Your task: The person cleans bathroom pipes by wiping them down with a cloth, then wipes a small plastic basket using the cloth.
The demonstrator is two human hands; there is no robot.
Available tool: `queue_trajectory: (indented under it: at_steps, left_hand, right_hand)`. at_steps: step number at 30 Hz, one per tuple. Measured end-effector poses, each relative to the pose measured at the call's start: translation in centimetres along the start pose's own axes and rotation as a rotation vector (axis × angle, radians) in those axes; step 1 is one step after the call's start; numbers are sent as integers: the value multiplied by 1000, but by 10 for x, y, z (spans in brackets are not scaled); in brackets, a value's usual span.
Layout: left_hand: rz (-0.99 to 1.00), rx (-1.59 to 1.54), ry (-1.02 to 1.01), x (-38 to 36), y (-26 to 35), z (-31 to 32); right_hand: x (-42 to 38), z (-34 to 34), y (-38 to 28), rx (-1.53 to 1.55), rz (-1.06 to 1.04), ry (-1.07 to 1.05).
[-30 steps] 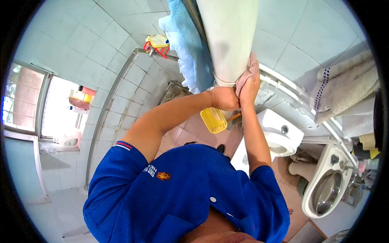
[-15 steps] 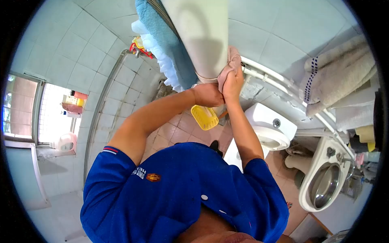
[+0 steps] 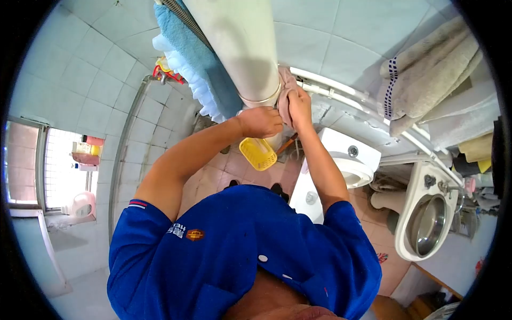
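A thick white pipe (image 3: 234, 42) stands upright in front of me, with a thin band (image 3: 261, 101) around it. My right hand (image 3: 300, 109) grips a pinkish cloth (image 3: 286, 96) against the pipe's right side. Just below the band, my left hand (image 3: 261, 121) is closed in front of the pipe. What its fingers hold, if anything, is hidden. Beneath the left hand is a yellow plastic basket (image 3: 258, 155). A blue towel (image 3: 205, 64) with a pale frilled edge hangs left of the pipe.
White pipes (image 3: 341, 97) run along the right wall, where grey towels (image 3: 426, 69) hang. A toilet (image 3: 346, 160) and a washbasin (image 3: 426, 213) stand to the right. Bottles (image 3: 82, 204) sit on the window ledge at left. A tap (image 3: 164, 77) is on the far wall.
My hands have drawn slightly apart; the left hand now shows bent fingers away from the right wrist. The cloth remains in my right hand. The whole view has shifted a little.
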State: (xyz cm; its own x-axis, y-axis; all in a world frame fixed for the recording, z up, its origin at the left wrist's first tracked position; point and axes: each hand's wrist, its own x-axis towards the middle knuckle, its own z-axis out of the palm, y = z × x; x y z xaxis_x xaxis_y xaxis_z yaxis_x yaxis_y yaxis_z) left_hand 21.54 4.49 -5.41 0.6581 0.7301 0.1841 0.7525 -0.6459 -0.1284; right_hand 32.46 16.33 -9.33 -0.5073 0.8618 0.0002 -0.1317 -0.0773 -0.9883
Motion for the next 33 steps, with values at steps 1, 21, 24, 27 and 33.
queue_trajectory:
  at_steps: [1, 21, 24, 27, 33]
  left_hand:
    - [0, -5, 5, 1, 0, 0]
    - [15, -91, 96, -5, -1, -6]
    - [39, -74, 78, -7, -3, -3]
    - [45, -69, 112, -9, -4, 3]
    - [21, -101, 51, -6, -4, 4]
  right_hand:
    - [-6, 3, -22, 2, -56, 17]
    - [42, 7, -84, -1093, -522, -132]
    - [25, -29, -70, -1255, -718, 50]
    - [10, -85, -53, -1366, -768, 406]
    - [-7, -98, -70, -1044, -517, 629]
